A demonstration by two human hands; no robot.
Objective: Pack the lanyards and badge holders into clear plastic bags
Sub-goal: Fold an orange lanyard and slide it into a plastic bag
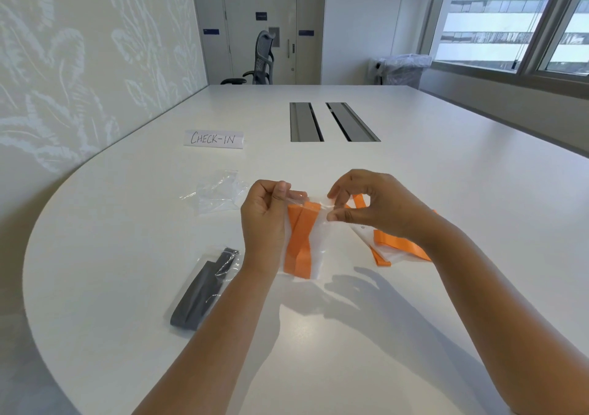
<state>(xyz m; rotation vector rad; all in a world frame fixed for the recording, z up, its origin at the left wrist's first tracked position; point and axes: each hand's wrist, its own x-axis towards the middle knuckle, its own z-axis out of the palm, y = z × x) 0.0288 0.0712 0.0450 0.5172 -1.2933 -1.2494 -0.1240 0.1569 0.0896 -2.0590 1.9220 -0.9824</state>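
Both hands' fingers pinch the bagged orange lanyard [301, 239]: left hand [264, 214], right hand [376, 204]. Bench [446, 175] also carries empty bags [216, 194], bagged grey lanyard [204, 290], "CHECK-IN" sign [214, 139]. Right forearm hides part of the loose orange lanyard [398, 245].

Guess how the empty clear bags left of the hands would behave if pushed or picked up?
The empty clear bags lie crumpled and creased, so probably floppy, not holding shape when lifted. They look thin and see-through, so likely very light, sliding or bunching on the smooth white table if pushed. Glossy film suggests slippery for fingers.

A clear bag [302, 239] holding a folded orange lanyard [299, 242] hangs upright, pinched at its top. At its three o'clock lies another orange lanyard [398, 245]; at eight, a bagged dark lanyard [204, 290]; at eleven, crumpled empty bags [216, 194].
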